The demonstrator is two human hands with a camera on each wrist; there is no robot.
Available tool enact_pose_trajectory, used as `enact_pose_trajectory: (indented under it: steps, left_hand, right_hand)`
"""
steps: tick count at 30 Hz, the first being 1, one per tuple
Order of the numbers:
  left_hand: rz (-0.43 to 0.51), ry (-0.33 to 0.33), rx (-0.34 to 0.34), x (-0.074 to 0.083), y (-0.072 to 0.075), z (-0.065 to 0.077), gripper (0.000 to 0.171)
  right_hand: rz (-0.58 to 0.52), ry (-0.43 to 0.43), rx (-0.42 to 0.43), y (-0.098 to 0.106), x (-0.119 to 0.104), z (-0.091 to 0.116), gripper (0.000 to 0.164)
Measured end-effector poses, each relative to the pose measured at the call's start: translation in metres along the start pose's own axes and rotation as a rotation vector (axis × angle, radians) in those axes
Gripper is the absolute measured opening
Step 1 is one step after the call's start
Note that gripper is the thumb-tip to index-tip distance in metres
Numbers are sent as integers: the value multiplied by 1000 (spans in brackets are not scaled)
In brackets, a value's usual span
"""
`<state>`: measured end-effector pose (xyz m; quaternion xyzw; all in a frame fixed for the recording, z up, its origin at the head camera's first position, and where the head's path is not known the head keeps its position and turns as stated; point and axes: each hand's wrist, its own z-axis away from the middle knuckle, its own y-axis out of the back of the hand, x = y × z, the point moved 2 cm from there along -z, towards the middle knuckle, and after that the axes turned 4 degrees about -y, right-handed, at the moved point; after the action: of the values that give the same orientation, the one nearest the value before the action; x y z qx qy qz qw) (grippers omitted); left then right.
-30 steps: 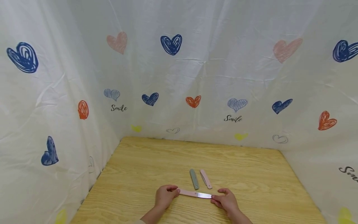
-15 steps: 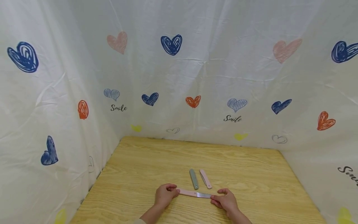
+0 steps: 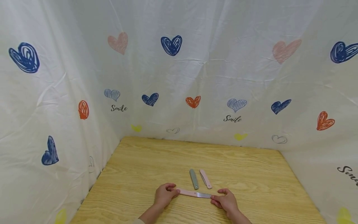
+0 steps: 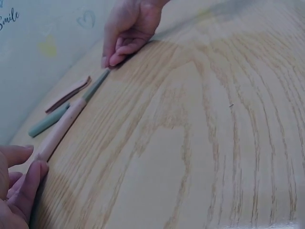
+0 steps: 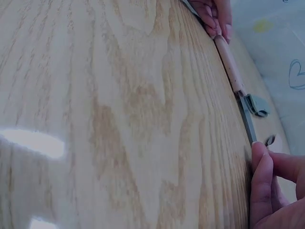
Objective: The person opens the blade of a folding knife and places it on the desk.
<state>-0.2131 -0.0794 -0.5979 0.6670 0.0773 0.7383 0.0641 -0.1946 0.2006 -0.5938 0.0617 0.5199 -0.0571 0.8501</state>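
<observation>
A pink-handled folding knife (image 3: 188,193) is unfolded, its steel blade (image 3: 203,195) pointing right. My left hand (image 3: 165,196) pinches the end of the handle between thumb and fingers. At the other end the blade's tip is pinched by my right hand (image 3: 226,201), which hides the very point. Just beyond lie a folded green knife (image 3: 194,179) and a folded pink knife (image 3: 205,179), side by side and untouched. In the left wrist view the held handle (image 4: 62,128) runs up towards the right hand. The right wrist view shows the blade (image 5: 246,118) between finger and thumb.
The knives and hands are over the near half of a wood-grain table (image 3: 145,161). White curtain cloth (image 3: 195,74) with printed hearts and "Smile" lettering surrounds the table at the back and on both sides.
Both hands keep their hold on the knife's two ends, almost still. The bright glint on the blade has dulled, hinting at a slight tilt. The two folded knives have not moved.
</observation>
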Motion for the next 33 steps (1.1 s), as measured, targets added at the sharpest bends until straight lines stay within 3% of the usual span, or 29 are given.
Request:
enact_pose_trajectory:
  steps: [3,8,11,20,33]
  left_hand:
    - [69,8,1,-1,2,-3,42]
    - [33,-12,60,8,7,-11,47]
    - [36,-17,55,17,5,-15,52]
    - [129,-24,13,33,-18,-28,56]
    - [114,23,-53,39,-40,-38,57]
  right_hand:
    - [-26,13,36,2,0,-1,54]
    - [-68,64,72,2,-13,-7,58]
    - [-43,105,61,-5,-25,-15,56]
    - [42,204,-9,-43,-41,-27,45]
    - [165,253,-42,-77,-47,-29,47]
